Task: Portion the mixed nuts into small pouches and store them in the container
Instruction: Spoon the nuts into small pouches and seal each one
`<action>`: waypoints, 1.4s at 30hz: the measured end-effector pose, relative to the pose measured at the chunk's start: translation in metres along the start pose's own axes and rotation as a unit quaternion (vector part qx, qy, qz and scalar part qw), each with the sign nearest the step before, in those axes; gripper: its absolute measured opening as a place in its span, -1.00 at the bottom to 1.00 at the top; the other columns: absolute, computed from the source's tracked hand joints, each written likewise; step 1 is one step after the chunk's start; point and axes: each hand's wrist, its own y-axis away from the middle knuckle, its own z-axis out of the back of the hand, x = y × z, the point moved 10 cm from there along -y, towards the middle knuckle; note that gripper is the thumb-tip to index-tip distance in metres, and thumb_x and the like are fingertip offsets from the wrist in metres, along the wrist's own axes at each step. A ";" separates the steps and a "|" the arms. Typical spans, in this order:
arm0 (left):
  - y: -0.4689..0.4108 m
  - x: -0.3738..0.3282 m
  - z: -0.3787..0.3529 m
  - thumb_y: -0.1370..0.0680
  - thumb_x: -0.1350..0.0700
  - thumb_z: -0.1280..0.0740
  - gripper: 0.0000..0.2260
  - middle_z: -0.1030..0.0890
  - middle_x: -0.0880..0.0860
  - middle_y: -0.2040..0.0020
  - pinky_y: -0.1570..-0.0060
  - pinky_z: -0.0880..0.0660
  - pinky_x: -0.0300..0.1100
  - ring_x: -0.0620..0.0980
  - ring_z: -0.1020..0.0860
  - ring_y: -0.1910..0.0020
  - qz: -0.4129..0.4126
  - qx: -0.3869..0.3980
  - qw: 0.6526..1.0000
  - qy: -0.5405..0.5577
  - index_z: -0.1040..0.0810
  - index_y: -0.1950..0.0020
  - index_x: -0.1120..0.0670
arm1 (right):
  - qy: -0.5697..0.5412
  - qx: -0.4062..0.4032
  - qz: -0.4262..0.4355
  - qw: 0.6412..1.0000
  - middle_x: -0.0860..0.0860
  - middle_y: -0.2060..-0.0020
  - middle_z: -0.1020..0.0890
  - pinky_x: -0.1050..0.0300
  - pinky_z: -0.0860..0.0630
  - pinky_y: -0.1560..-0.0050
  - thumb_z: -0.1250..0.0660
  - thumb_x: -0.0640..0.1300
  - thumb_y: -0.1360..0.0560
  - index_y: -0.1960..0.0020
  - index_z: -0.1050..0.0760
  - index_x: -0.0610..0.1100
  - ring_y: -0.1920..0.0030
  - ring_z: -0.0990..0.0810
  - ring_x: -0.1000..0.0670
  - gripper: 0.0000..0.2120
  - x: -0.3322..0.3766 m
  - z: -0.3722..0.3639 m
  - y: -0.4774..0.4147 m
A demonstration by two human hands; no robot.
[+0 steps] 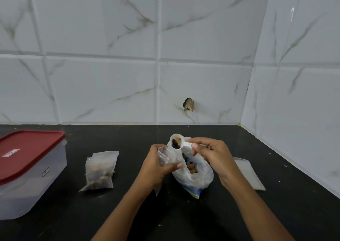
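- Our left hand [156, 165] grips the pouch [163, 155] by its upper edge, fingers [173, 166] curled round the thin film to hold the mouth open; the pouch hangs above the counter [184, 218], touching the bag [198, 174].
- Our right hand [213, 156] pinches the handle of the white scoop [177, 142]. Its bowl is loaded with nuts [175, 144] and sits just above the pouch mouth.
- We judge the pouch to be very light, limp and slippery. It will fold shut if the grip slackens, so we would hold it at the zip edge and keep the mouth spread.
- The scoop looks stiff and light; held at the end of the handle, it tips easily. The nuts are loose and small, and they will roll off if the bowl misses the mouth.
- The bag is soft, crumpled film lying open on the counter between our hands, with more nuts inside. Nothing pins it, so it may shift if nudged.
- The filled pouches [100, 171] lie in a small pile to the left, apart from the bag. They look bulky at the bottom and floppy at the top, so we think they are best lifted by the body.
- The container [31, 176] stands at the far left with its red lid [27, 148] on; the lid must come off before anything is stored.
- Flat pouches [248, 172] lie to the right, near our right wrist.
- Nothing lies between the pile and the container. The bag sits close under the scoop, so spills should mostly fall back into it.
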 end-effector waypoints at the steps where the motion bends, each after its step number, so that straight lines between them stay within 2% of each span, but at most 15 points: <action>1: -0.001 0.000 0.001 -0.36 0.17 -0.50 -0.53 -0.47 -0.11 0.05 0.29 -0.40 -0.56 -0.23 -0.46 0.14 -0.001 -0.003 1.000 0.012 -0.34 -0.16 0.05 | 0.037 0.015 0.045 0.998 0.12 0.35 -0.61 0.45 -0.45 0.18 -0.30 -0.29 -0.49 0.01 -0.65 -0.08 0.26 -0.58 0.23 -0.79 0.009 -0.007 0.002; 4: -0.001 0.004 0.001 -0.37 0.19 -0.49 -0.55 -0.45 -0.11 0.09 0.32 -0.38 -0.57 -0.22 -0.44 0.17 0.012 -0.005 0.999 0.037 -0.33 -0.14 0.07 | 0.146 0.046 0.172 0.973 0.06 0.19 -0.67 0.49 -0.43 0.08 -0.32 -0.30 -0.47 -0.02 -0.66 -0.11 0.12 -0.55 0.29 -0.79 0.025 -0.026 0.009; 6: -0.002 0.006 0.000 -0.37 0.18 -0.49 -0.55 -0.45 -0.08 0.07 0.33 -0.40 -0.55 -0.20 -0.44 0.16 0.019 0.000 0.999 0.046 -0.32 -0.13 0.07 | 0.211 0.031 0.247 0.945 0.04 0.20 -0.69 0.56 -0.36 0.06 -0.25 -0.20 -0.47 0.00 -0.67 -0.11 0.13 -0.46 0.40 -0.77 0.035 -0.032 0.015; 9: -0.003 0.010 -0.001 -0.37 0.16 -0.49 -0.54 -0.46 -0.08 0.04 0.28 -0.43 -0.45 -0.18 -0.47 0.11 0.027 0.006 0.997 0.066 -0.30 -0.12 0.01 | 0.268 0.002 0.313 0.911 0.03 0.28 -0.70 0.52 -0.31 0.21 -0.08 -0.17 -0.41 0.07 -0.68 -0.11 0.17 -0.30 0.31 -0.62 0.047 -0.035 0.021; 12: -0.004 0.009 -0.002 -0.38 0.18 -0.48 -0.58 -0.45 -0.10 0.01 0.26 -0.45 -0.43 -0.17 -0.48 0.08 0.023 0.008 0.996 0.090 -0.30 -0.06 -0.06 | 0.301 -0.014 0.349 0.887 0.03 0.31 -0.70 0.40 -0.26 0.25 -0.08 -0.22 -0.38 0.12 -0.69 -0.12 0.18 -0.18 0.27 -0.62 0.051 -0.038 0.024; 16: -0.004 0.007 -0.002 -0.40 0.24 -0.46 -0.59 -0.44 -0.10 0.00 0.28 -0.49 -0.47 -0.16 -0.50 0.09 0.015 0.008 0.993 0.116 -0.30 -0.03 -0.06 | 0.328 -0.016 0.369 0.869 0.04 0.24 -0.72 0.33 -0.36 0.18 -0.11 -0.22 -0.38 0.12 -0.69 -0.11 0.18 -0.30 0.15 -0.64 0.048 -0.041 0.023; 21: -0.004 0.009 -0.003 -0.40 0.25 -0.46 -0.57 -0.43 -0.10 -0.01 0.26 -0.50 -0.46 -0.16 -0.50 0.07 0.013 0.015 0.994 0.103 -0.30 -0.09 -0.01 | 0.335 -0.032 0.384 0.860 0.04 0.23 -0.72 0.33 -0.31 0.12 -0.13 -0.23 -0.38 0.14 -0.69 -0.13 0.17 -0.32 0.12 -0.66 0.050 -0.041 0.025; 25: -0.004 0.012 -0.003 -0.39 0.23 -0.47 -0.54 -0.46 -0.07 -0.01 0.27 -0.47 -0.47 -0.16 -0.50 0.08 0.021 0.011 0.996 0.092 -0.30 -0.14 0.02 | 0.318 -0.033 0.351 0.880 0.03 0.25 -0.72 0.47 -0.28 0.20 -0.26 -0.33 -0.34 0.13 -0.69 -0.12 0.20 -0.25 0.23 -0.73 0.042 -0.037 0.020; 29: -0.002 0.008 -0.001 -0.40 0.21 -0.46 -0.54 -0.46 -0.10 0.02 0.31 -0.42 -0.55 -0.21 -0.46 0.12 0.018 0.001 0.998 0.067 -0.30 -0.18 0.06 | 0.182 -0.015 0.182 0.966 0.05 0.23 -0.66 0.53 -0.36 0.13 -0.37 -0.31 -0.44 0.02 -0.67 -0.07 0.16 -0.47 0.33 -0.78 0.019 -0.016 0.004; 32: -0.002 0.008 0.001 -0.40 0.19 -0.47 -0.52 -0.45 -0.13 0.01 0.29 -0.42 -0.58 -0.22 -0.45 0.11 0.019 -0.005 0.998 0.062 -0.30 -0.19 0.05 | 0.069 0.000 0.090 0.994 0.02 0.20 -0.67 0.38 -0.51 0.09 -0.35 -0.29 -0.46 0.08 -0.66 0.05 0.13 -0.62 0.16 -0.75 0.009 -0.008 0.002; 34: -0.002 0.009 0.000 -0.39 0.17 -0.47 -0.51 -0.44 -0.13 0.00 0.27 -0.43 -0.57 -0.22 -0.45 0.09 0.023 -0.002 0.998 0.062 -0.29 -0.20 0.05 | 0.029 0.013 0.067 0.997 0.02 0.22 -0.71 0.23 -0.57 0.04 -0.34 -0.28 -0.47 0.11 -0.65 0.08 0.12 -0.66 0.08 -0.73 0.010 -0.010 0.003; 36: -0.002 0.009 -0.001 -0.40 0.17 -0.47 -0.50 -0.43 -0.13 -0.02 0.24 -0.45 -0.54 -0.23 -0.45 0.05 0.027 0.006 0.998 0.061 -0.27 -0.21 0.04 | 0.018 0.020 0.055 0.998 0.03 0.24 -0.71 0.19 -0.58 0.02 -0.34 -0.28 -0.48 0.11 -0.65 0.07 0.12 -0.67 0.08 -0.74 0.010 -0.013 0.004; 38: -0.002 0.008 -0.002 -0.40 0.17 -0.47 -0.49 -0.42 -0.13 -0.03 0.24 -0.46 -0.53 -0.23 -0.45 0.04 0.026 0.011 0.998 0.059 -0.26 -0.23 0.04 | 0.027 -0.002 0.045 0.999 0.04 0.19 -0.71 0.33 -0.54 0.05 -0.32 -0.28 -0.49 0.07 -0.66 0.02 0.13 -0.65 0.11 -0.77 0.010 -0.010 0.004; 40: -0.001 0.006 -0.001 -0.40 0.18 -0.47 -0.47 -0.40 -0.14 -0.02 0.24 -0.45 -0.55 -0.22 -0.45 0.05 0.015 0.006 0.998 0.056 -0.23 -0.23 0.05 | 0.117 -0.074 0.049 0.989 0.02 0.10 -0.67 0.47 -0.45 0.10 -0.29 -0.29 -0.50 -0.01 -0.65 -0.10 0.12 -0.59 0.14 -0.78 0.008 0.005 0.003; 42: -0.001 0.005 0.000 -0.40 0.19 -0.47 -0.44 -0.36 -0.16 -0.03 0.21 -0.46 -0.54 -0.22 -0.43 0.03 0.009 0.001 0.999 0.044 -0.18 -0.23 0.03 | 0.262 -0.103 0.064 0.957 -0.04 -0.01 -0.65 0.40 -0.41 0.04 -0.23 -0.28 -0.52 -0.12 -0.61 -0.16 0.01 -0.55 0.05 -0.75 0.009 0.008 0.003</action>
